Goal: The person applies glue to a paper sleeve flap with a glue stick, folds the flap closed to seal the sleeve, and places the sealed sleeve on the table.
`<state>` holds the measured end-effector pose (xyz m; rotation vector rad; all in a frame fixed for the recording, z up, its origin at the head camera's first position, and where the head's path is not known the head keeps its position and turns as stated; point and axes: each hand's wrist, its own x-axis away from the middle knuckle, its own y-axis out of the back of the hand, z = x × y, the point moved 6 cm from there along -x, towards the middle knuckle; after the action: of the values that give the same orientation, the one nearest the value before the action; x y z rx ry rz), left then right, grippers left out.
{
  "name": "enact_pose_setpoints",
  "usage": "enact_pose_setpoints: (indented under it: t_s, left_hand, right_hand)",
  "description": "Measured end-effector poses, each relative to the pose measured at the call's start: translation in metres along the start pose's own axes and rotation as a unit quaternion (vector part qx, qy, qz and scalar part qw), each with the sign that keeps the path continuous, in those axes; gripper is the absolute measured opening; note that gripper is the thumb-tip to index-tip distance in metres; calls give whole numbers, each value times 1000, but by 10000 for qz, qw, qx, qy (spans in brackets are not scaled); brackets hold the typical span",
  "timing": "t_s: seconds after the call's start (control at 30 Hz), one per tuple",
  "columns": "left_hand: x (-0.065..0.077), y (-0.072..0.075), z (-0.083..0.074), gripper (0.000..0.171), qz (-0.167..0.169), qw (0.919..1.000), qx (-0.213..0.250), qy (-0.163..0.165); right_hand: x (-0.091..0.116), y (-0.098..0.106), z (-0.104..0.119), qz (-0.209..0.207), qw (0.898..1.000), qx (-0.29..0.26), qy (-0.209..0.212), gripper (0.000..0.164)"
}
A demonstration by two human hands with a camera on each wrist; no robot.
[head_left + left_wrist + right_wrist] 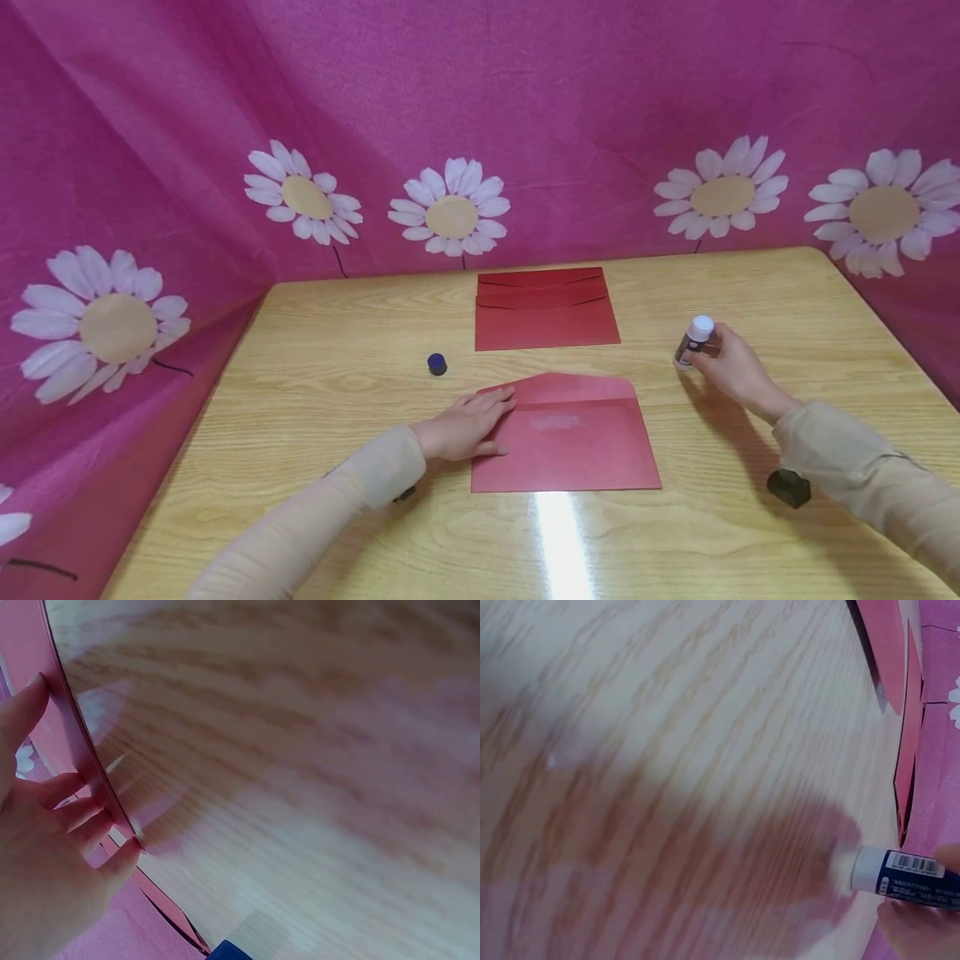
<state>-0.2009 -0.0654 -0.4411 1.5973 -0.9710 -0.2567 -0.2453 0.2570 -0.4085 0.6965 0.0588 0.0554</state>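
Note:
A red envelope (570, 454) lies in front of me with its flap opened away from me. A pale smear (555, 422) shows on its body just below the flap fold. My left hand (468, 425) rests on the envelope's left edge, fingers extended; in the left wrist view its fingertips sit along the red edge. On the right, my right hand (738, 373) pinches a glue stick (693, 342) with a dark label and white ends, roughly upright over the wooden table. The right wrist view shows the label's barcode (915, 864).
Behind the envelope lie overlapping darker red envelopes (547, 325). A small dark blue cap (437, 364) stands on the wooden table (337, 333) to the left. A pink curtain (570, 100) with white daisies hangs along the table's back and sides.

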Motion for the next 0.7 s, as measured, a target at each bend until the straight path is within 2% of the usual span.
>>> enact_pose_setpoints:
  t_s: [0.13, 0.2, 0.3, 0.4, 0.47, 0.57, 0.7]
  left_hand:
    - [0, 0, -1, 69, -4, 10000, 0, -3]
    - [0, 1, -1, 69, -12, 10000, -2, -19]
    - [0, 1, -1, 68, -25, 10000, 18, -56]
    - [1, 2, -2, 68, -55, 9999, 67, -117]
    - [2, 3, -3, 67, -90, 9998, 70, -176]
    - [3, 4, -4, 67, -122, 9997, 72, -220]
    - [2, 3, -3, 68, -71, 9998, 90, -143]
  right_hand:
    - [2, 2, 5, -8, 9997, -237, -4, 59]
    - [5, 4, 9, -164, 9989, -428, 55, 63]
    - [13, 12, 17, -816, 9947, -577, 235, 59]
    - [24, 17, 30, -1584, 9856, -411, 435, 56]
    - [30, 17, 41, -1901, 9790, -284, 675, 53]
    - [37, 12, 59, -2038, 9720, -79, 1168, 50]
    - [42, 0, 78, -1905, 9649, 113, 1802, 49]
